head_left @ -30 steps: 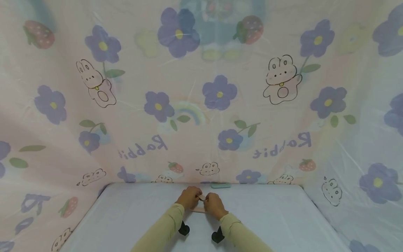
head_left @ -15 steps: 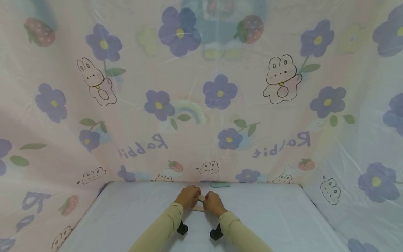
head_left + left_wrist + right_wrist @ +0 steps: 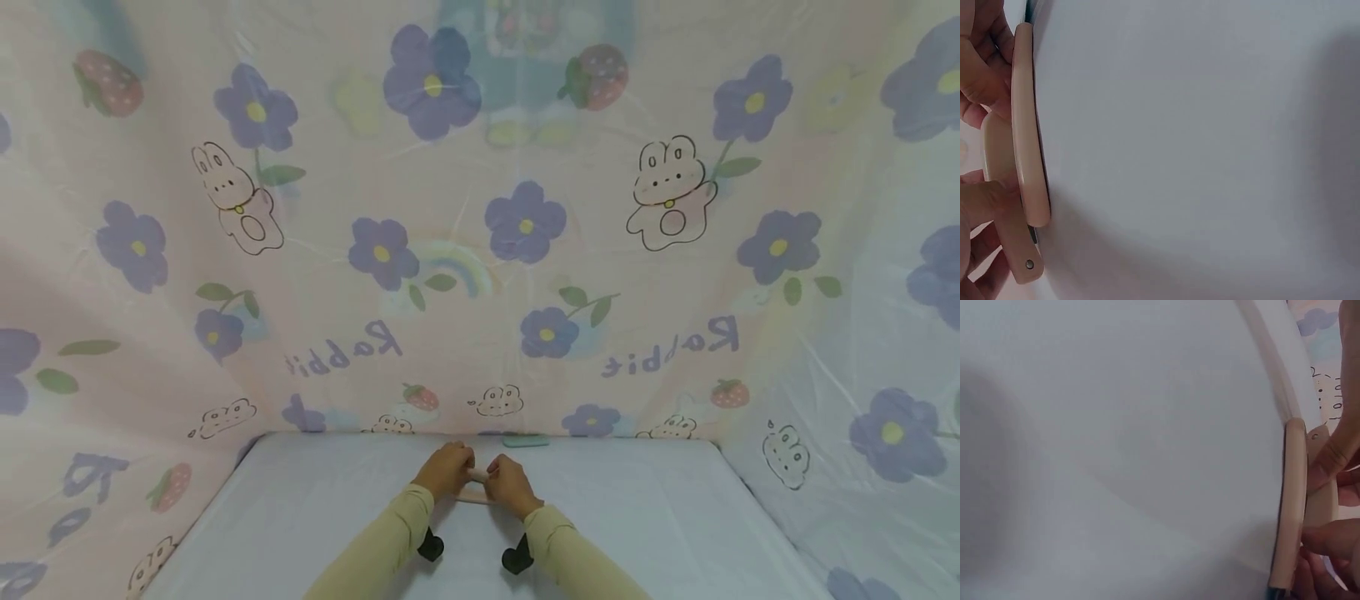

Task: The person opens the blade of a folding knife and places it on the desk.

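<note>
Two pinkish-beige pieces lie between my hands: a long rounded bar [image 3: 1029, 131] nearer me and a flat piece with a metal rivet [image 3: 1013, 244] just beyond it. My left hand [image 3: 446, 469] pinches the flat piece, its thumb pressed on the face near the rivet. At the other end, my right hand [image 3: 512, 486] grips the same flat piece between thumb and fingers. In the head view the bar [image 3: 474, 498] shows low, close to the table. A dark teal tip sticks out at the bar's right end. Whether the two pieces are joined, I cannot tell.
A pale green flat object [image 3: 527, 441] lies at the table's back edge. The white table [image 3: 637, 500] is enclosed by a printed curtain [image 3: 450, 333] on the back and both sides. Black wrist mounts [image 3: 517, 557] hang under the forearms.
The flat piece between the fingers has turned from a slant to nearly level. Both hands have stayed in almost the same spot, and the head view has shifted slightly.
</note>
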Demonstrator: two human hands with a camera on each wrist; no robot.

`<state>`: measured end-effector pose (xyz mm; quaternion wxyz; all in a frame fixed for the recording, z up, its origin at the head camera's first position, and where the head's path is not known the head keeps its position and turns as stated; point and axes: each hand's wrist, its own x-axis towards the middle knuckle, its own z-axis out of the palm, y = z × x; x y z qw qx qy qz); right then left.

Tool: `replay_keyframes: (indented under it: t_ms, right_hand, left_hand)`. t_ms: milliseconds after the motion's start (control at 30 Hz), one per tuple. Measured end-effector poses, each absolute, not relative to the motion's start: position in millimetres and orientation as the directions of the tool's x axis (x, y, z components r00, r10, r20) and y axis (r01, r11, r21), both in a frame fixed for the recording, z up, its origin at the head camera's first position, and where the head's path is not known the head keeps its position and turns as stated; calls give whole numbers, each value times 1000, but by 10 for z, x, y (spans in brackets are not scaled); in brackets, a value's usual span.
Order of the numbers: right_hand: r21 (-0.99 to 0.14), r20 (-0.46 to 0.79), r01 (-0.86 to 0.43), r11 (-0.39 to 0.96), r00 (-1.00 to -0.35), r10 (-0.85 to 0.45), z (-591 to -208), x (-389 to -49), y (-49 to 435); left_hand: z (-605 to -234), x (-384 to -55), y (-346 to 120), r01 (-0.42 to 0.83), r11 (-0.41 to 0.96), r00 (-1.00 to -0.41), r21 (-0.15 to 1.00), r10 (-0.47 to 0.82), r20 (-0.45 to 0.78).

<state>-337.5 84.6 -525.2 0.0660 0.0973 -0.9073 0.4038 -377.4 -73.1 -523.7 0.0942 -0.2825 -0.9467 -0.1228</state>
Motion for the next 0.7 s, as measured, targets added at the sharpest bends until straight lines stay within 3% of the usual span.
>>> replay_keyframes:
  t_ms: [200,467,700]
  right_hand:
    - [-738,226,-260,623,-965,-136,-5206,-3389,873]
    - [-752,342,-379,540,-924,-172,-5128,-3461,1033]
    - [-839,357,-398,372,-917,-177,-4924,-3372,1135]
  left_hand:
    - [-5180,-3743,-744,551,790,-834,267,509,215]
    - [-5005,-3632,-783,560,715,-829,419,482,285]
    - [-4838,-3528,-778,601,618,-798,506,499,339]
